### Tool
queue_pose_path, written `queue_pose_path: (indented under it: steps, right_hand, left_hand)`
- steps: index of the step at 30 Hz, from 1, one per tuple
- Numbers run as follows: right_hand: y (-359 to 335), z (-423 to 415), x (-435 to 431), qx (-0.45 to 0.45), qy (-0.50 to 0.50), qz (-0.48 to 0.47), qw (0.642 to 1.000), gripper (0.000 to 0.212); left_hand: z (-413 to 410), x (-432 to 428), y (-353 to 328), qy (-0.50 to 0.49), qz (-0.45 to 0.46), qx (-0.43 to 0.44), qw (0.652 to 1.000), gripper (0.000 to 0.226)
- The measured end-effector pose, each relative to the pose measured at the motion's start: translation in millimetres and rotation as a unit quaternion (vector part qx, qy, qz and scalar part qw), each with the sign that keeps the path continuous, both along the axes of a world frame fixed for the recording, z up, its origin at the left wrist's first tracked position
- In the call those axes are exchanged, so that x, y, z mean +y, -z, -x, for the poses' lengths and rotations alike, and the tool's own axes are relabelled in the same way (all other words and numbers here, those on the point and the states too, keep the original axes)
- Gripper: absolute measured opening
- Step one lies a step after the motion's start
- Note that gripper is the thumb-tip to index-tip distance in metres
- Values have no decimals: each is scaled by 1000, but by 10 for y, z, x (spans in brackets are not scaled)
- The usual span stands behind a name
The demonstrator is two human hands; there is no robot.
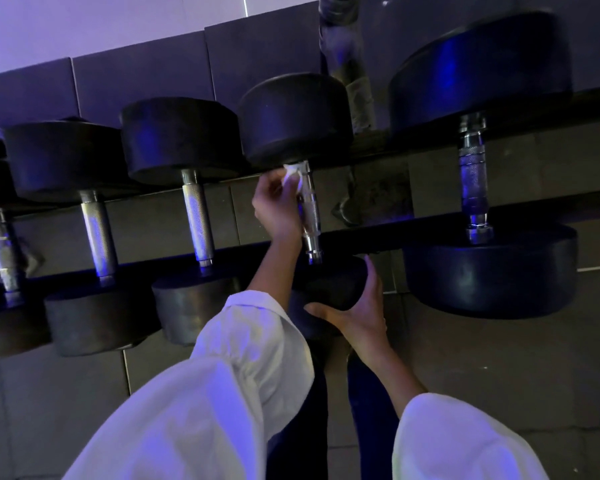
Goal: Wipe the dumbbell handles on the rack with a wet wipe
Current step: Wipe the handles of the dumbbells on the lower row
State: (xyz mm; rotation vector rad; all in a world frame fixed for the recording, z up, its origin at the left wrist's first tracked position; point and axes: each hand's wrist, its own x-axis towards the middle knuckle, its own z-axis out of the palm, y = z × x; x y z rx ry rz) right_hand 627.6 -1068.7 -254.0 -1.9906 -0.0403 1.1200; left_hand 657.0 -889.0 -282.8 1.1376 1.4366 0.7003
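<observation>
Five dumbbells lie side by side across the two dark rails of the rack [378, 233], their knurled metal handles bridging the gap between the rails and their black round heads hanging past each rail. Blue-violet light falls over the whole scene. The left hand [279, 207] reaches up to the fourth dumbbell handle [309, 206], counted from the left, with its fingers [274, 183] pinched together on a crumpled white wet wipe [293, 174]. The wipe is pressed against the upper end of that handle, just below the far head [295, 116] of the dumbbell. The right hand [357, 310] cups the near head [333, 282] of the same dumbbell from below and from the right side, fingers spread and curved around its rim, the thumb under its lower edge. Both arms wear loose white sleeves [222, 393], pushed back from the wrists. To the right, well apart from the hands, lies the largest dumbbell [478, 188]. Grey floor tiles [499, 368] show beneath the rack, and grey wall panels [146, 74] stand behind it.
</observation>
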Motion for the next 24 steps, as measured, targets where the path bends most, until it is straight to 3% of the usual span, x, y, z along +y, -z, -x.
queue_pose_path:
  steps: [3,7,13,18,21,24]
  right_hand:
    - [27,12,-11,-1,1,0,1000,126]
    - [38,25,-14,-1,12,-6,1000,128]
    - [-5,10,-8,3,13,-20,1000,122]
    - [29,9,-4,0,12,-10,1000,124]
    - [57,12,-8,-4,2,3,1000,123]
    - [-17,-27,2,16,-16,21,1000,123]
  left_hand:
    - [-2,131,47,-88,185,-113,972,23]
    - [-24,206,63,-66,344,-149,925,28]
    - [69,187,147,-33,274,-124,953,18]
    - [-47,237,159,-42,346,-123,929,21]
    - [56,172,58,-30,274,-83,958,18]
    - [311,178,-163,100,185,-6,978,19]
